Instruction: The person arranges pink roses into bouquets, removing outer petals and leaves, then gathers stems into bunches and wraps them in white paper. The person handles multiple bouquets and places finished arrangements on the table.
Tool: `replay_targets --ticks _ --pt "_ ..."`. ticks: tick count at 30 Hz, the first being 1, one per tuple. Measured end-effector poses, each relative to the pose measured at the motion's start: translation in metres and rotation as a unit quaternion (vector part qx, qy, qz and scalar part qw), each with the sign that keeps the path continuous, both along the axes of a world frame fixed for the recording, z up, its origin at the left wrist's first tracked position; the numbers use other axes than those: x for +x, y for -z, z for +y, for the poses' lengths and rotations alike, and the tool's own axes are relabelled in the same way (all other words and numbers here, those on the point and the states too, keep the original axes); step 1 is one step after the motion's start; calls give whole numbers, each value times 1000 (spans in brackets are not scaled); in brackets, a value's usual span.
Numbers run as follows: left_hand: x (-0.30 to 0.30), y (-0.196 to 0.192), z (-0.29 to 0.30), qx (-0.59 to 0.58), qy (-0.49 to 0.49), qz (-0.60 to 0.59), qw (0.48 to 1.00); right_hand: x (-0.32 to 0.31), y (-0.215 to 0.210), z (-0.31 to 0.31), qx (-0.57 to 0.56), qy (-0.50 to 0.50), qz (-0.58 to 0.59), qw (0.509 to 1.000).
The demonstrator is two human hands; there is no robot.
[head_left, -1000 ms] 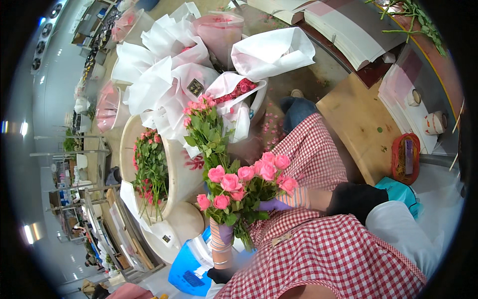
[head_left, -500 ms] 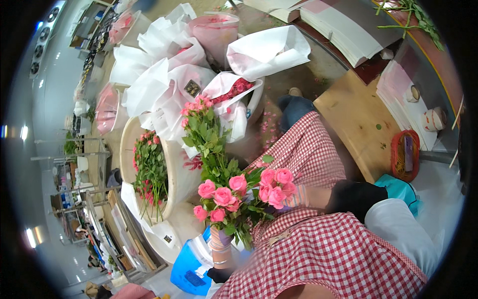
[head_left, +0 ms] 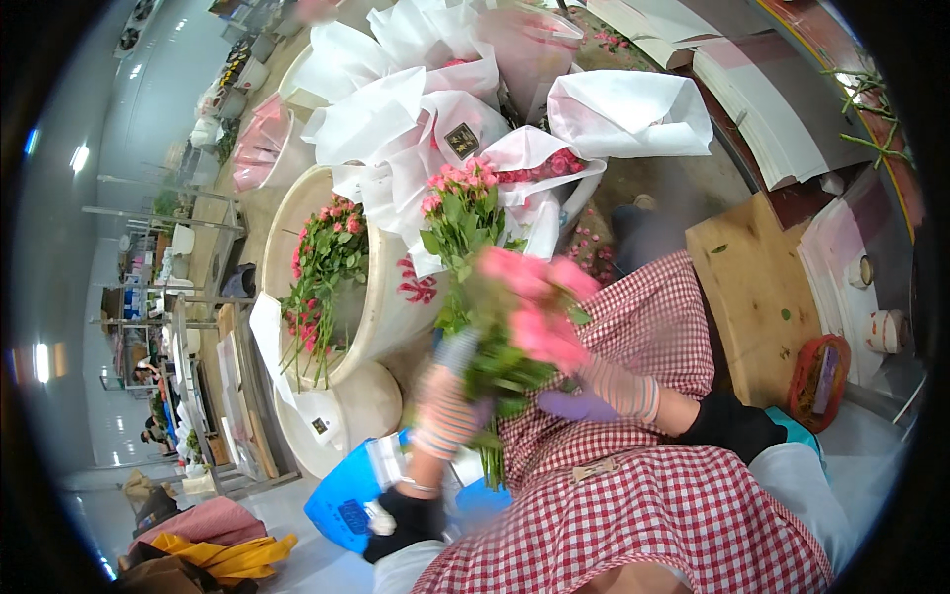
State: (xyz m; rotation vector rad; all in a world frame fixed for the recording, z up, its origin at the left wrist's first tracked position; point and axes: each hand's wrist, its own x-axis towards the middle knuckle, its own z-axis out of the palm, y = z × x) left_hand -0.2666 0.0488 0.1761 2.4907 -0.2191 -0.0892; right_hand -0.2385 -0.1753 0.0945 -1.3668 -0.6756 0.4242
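A bunch of pink roses is in front of me, its blooms smeared by motion and its leafy stems pointing down. My left hand, in a striped glove with grey fingertips, is wrapped round the bunch from the left; stem ends show below it. My right hand, in a striped glove with purple on its palm side, is at the right of the bunch beneath the blooms. Its fingers are partly hidden and blurred. Just beyond, a leafy spray of small pink roses stands; whether it joins the bunch I cannot tell.
Left of the roses stands a cream bucket with cut roses inside. White-wrapped bouquets crowd the far side. A wooden board and a red basket lie to my right. A blue bag sits at my lower left.
My view has shifted, so the surroundings sit farther right and higher. The left hand has risen along the stems, and the front blooms have moved up and right, blurring. My right hand shows more.
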Motion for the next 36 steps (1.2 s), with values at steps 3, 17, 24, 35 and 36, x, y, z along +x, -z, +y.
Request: replay_targets --ticks 3,17,24,35,36 --pt "63 -55 91 116 -102 -49 987 11 -3 2 63 -21 160 985" --pt "133 263 170 -126 -263 179 940 12 28 -5 -47 3 299 953" --pt "126 127 92 -272 -249 7 930 14 30 -7 -59 10 266 962" --pt "68 25 55 -457 -189 156 855 12 14 -4 -37 1 299 954" --pt "59 24 46 -323 -144 47 934 12 19 -1 -17 5 305 952"
